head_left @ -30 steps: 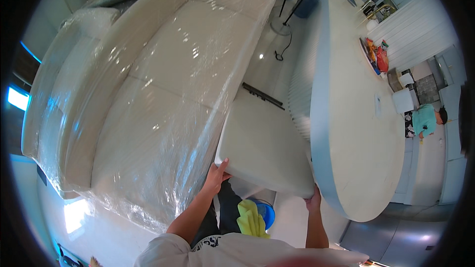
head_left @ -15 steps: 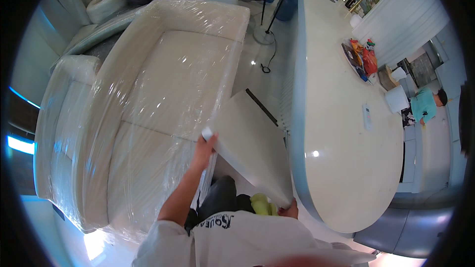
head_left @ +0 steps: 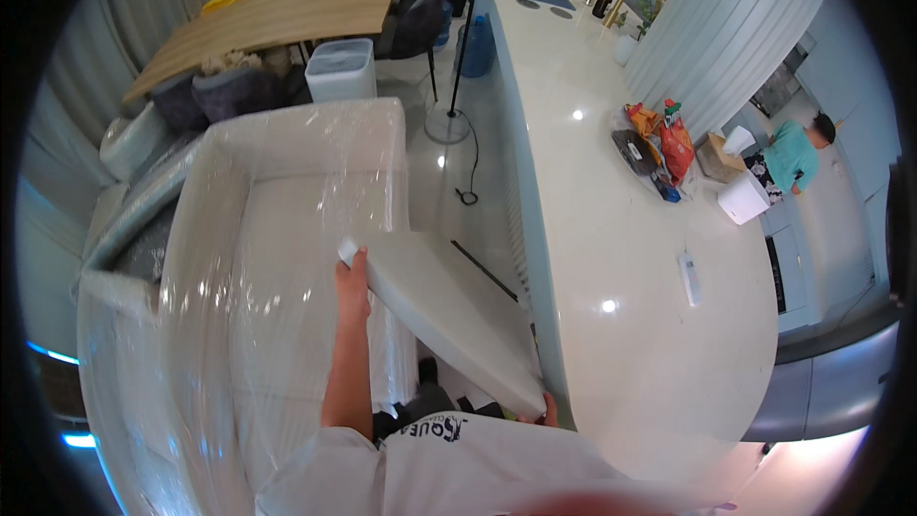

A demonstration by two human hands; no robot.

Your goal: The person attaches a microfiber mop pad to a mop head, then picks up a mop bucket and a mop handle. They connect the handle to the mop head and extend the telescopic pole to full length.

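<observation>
A large flat light-grey panel (head_left: 444, 311) with thick edges hangs tilted in the gap between a plastic-wrapped sofa (head_left: 306, 277) and a long white counter (head_left: 630, 325). My left hand (head_left: 352, 279) grips its upper-left corner, beside the sofa's seat. A small white piece (head_left: 347, 250) shows at that corner; I cannot tell what it is. At the near right corner, close to the counter's side, my right hand (head_left: 548, 411) holds the panel, its fingers partly hidden. A dark strip (head_left: 484, 270) shows along the panel's far side.
A floor lamp's round base (head_left: 447, 126) and black cable (head_left: 468, 196) lie ahead. Beyond the sofa stand a white bin (head_left: 341, 72) and a wooden table (head_left: 267, 24). Snack bags (head_left: 673, 148) and a remote (head_left: 689, 279) sit on the counter. A person (head_left: 791, 158) stands beyond it.
My view has tilted up, showing more of the table and counter. Both hands keep hold of the panel, which has moved forward along the sofa.
</observation>
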